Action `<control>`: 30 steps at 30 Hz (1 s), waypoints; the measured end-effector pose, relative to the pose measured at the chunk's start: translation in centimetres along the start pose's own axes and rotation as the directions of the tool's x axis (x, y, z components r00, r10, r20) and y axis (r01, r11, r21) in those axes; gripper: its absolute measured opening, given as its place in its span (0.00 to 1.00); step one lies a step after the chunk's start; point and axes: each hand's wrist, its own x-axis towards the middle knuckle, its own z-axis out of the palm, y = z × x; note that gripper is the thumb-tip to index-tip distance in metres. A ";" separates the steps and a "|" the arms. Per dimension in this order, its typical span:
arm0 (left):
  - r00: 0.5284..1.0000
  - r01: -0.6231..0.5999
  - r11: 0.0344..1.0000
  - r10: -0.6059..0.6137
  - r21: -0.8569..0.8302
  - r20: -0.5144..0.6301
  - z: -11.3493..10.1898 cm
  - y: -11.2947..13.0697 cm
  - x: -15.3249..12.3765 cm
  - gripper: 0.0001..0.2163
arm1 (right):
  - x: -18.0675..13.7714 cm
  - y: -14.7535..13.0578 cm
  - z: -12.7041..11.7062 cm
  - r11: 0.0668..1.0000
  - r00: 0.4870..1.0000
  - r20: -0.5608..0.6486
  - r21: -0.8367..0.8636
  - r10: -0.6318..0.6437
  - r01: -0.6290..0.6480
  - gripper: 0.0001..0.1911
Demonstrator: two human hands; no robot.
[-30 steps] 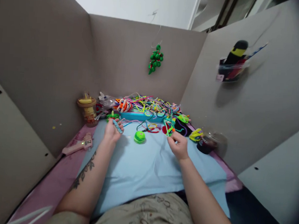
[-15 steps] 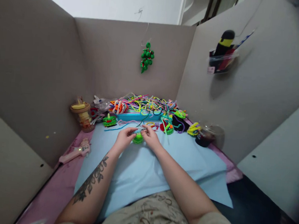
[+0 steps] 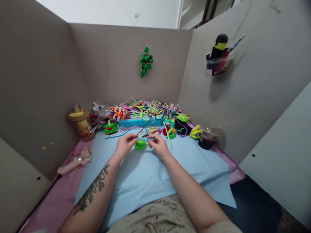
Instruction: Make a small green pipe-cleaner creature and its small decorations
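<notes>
My left hand (image 3: pixel 125 144) and my right hand (image 3: pixel 159 146) face each other over the blue sheet, fingertips pinched. Between them stretches a short light-blue pipe cleaner (image 3: pixel 142 138), with one end in each hand. Just below it sits a bright green fuzzy piece (image 3: pixel 140 145), rounded in shape; whether it touches my fingers I cannot tell. Behind the hands lie loose pipe cleaners (image 3: pixel 127 129) and a red, green and orange fuzzy figure (image 3: pixel 170 132). A green fuzzy figure (image 3: pixel 110 127) with a red mouth rests to the left.
A blue tray (image 3: pixel 141 122) heaped with colourful pipe cleaners stands at the back. On the left are a lidded cup (image 3: pixel 81 121) and a pink glue gun (image 3: pixel 78 161). A dark drink cup (image 3: pixel 206 140) stands right, beside a yellow figure (image 3: pixel 196 132). Grey panels (image 3: pixel 127 60) enclose three sides.
My hands have drawn slightly apart, and the light-blue strand between them shows more clearly. The whole view has shifted a little, so the surroundings appear further left.
</notes>
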 end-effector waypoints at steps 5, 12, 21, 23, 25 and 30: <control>0.998 -0.069 0.998 0.069 0.002 0.008 0.5 0.2 -0.4 0.06 | -0.4 -0.3 0.1 1.000 0.998 0.062 0.005 0.011 -0.011 0.17; 0.988 -0.156 0.988 0.156 0.008 -0.015 0.6 0.6 -0.6 0.04 | -0.5 -0.3 0.1 0.999 0.995 0.096 -0.040 -0.006 0.010 0.16; 0.997 -0.071 0.997 0.071 0.004 -0.003 0.7 1.2 -0.8 0.07 | -0.6 -0.6 0.1 0.981 0.993 -0.004 -0.157 -0.115 0.113 0.11; 0.999 -0.038 0.999 0.038 -0.003 -0.002 0.7 1.3 -0.7 0.07 | -0.7 -0.9 0.0 0.971 0.987 -0.037 -0.193 -0.155 0.145 0.10; 1.000 -0.005 1.000 0.005 -0.018 -0.006 0.6 1.3 -0.7 0.08 | -0.7 -1.0 0.0 0.959 0.978 -0.070 -0.222 -0.195 0.176 0.08; 0.998 0.057 0.996 -0.059 -0.072 -0.025 0.2 1.1 -0.4 0.12 | -0.6 -1.2 -0.1 0.937 0.957 -0.124 -0.271 -0.261 0.221 0.06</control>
